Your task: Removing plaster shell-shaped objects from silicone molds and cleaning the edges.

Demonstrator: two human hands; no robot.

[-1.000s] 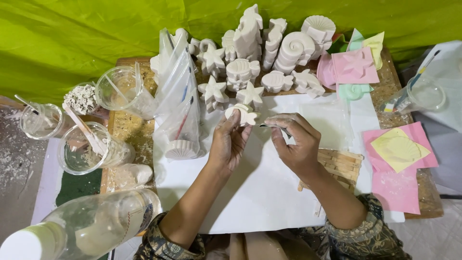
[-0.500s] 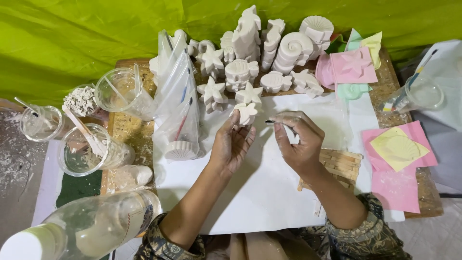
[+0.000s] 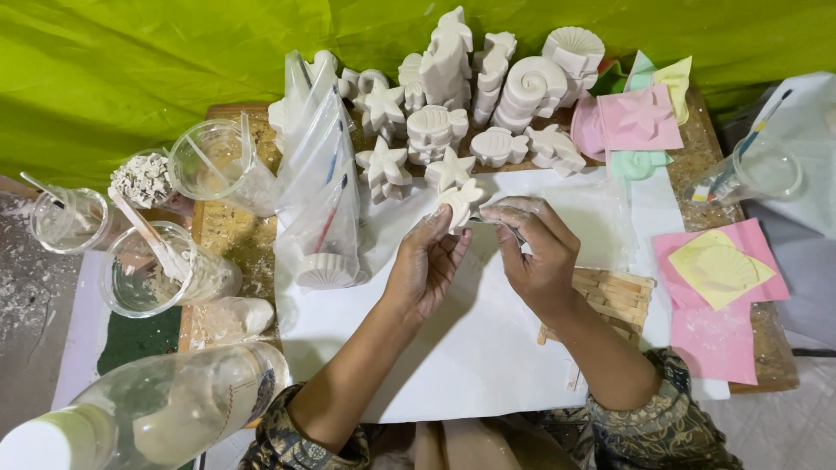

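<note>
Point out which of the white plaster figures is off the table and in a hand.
The small fish-shaped cast, held up in the left hand at its fingertips; the right hand works on it with a thin tool. All other casts rest on the table.

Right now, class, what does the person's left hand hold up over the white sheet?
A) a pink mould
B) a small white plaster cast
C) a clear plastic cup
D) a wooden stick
B: the left hand pinches a small white plaster cast at its fingertips, while the right hand works at it with a thin tool.
</note>
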